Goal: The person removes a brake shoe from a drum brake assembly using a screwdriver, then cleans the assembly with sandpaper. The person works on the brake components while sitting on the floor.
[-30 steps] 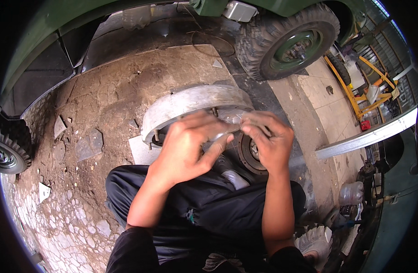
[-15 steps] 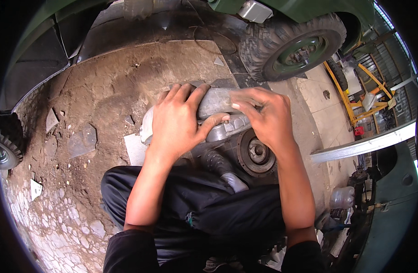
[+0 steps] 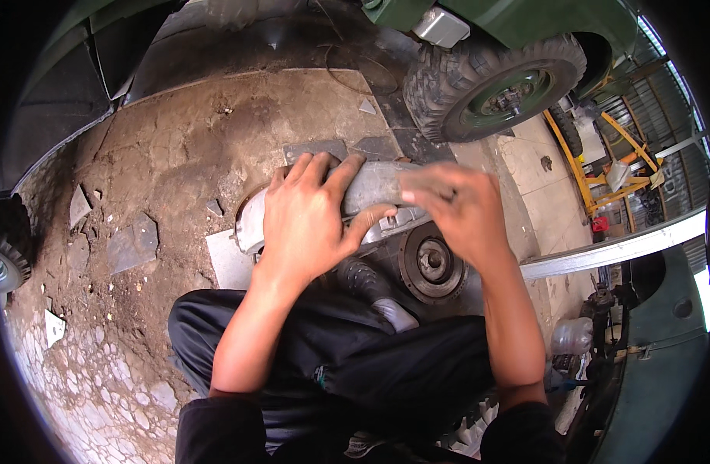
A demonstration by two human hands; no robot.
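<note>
A curved grey cast-metal housing (image 3: 377, 185) stands in front of me, above my crossed legs. My left hand (image 3: 307, 203) is wrapped over its left half, with the fingers across the top and the thumb along the near side. By the thumb tip a small stub shows on the housing's near edge. My right hand (image 3: 457, 209) is at the right end of the housing, with bent fingers smeared by motion. Whether anything is between them I cannot make out. Below it, a round rusty disc-shaped part (image 3: 433, 264) with a raised hub lies beside my shoe (image 3: 363, 280).
A green vehicle's large wheel (image 3: 498, 97) stands at the back right, near a yellow metal frame (image 3: 583, 166). A pale metal beam (image 3: 618, 251) reaches in from the right, above a clear plastic bottle (image 3: 571, 336). Broken tile pieces (image 3: 134, 243) lie on the dirty floor at left.
My right hand has shifted slightly right and down, its fingers now more blurred. The housing has tilted a little, its left rim showing more. My left hand keeps its grip.
</note>
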